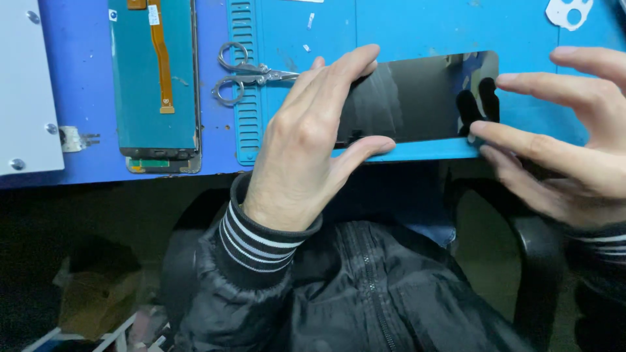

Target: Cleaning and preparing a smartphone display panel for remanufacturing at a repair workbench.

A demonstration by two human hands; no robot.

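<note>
Head view, single entry.

Item 1: left hand. I see it grasping the near end of a dark glossy phone screen panel, thumb under the near edge, fingers spread along the far edge.

Item 2: right hand. Not clenched; its fingertips pinch the opposite end of the same panel, the upper fingers extended just above the panel's corner.

Item 3: the panel itself. It spans the gap between the two hands, flat on or just above the blue work mat; I cannot tell whether it touches.

Item 4: scissors, just beyond the left hand's fingertips, handles pointing away from it.

Item 5: teal-backed display assembly with an orange flex cable, well to the outside of the left hand.

Item 6: white camera-cutout piece, beyond the right hand.

Handling note, my judgement: I would grip by the edges only, keep both ends level, avoid flexing the glass, and keep the pads off the glossy face.
</note>
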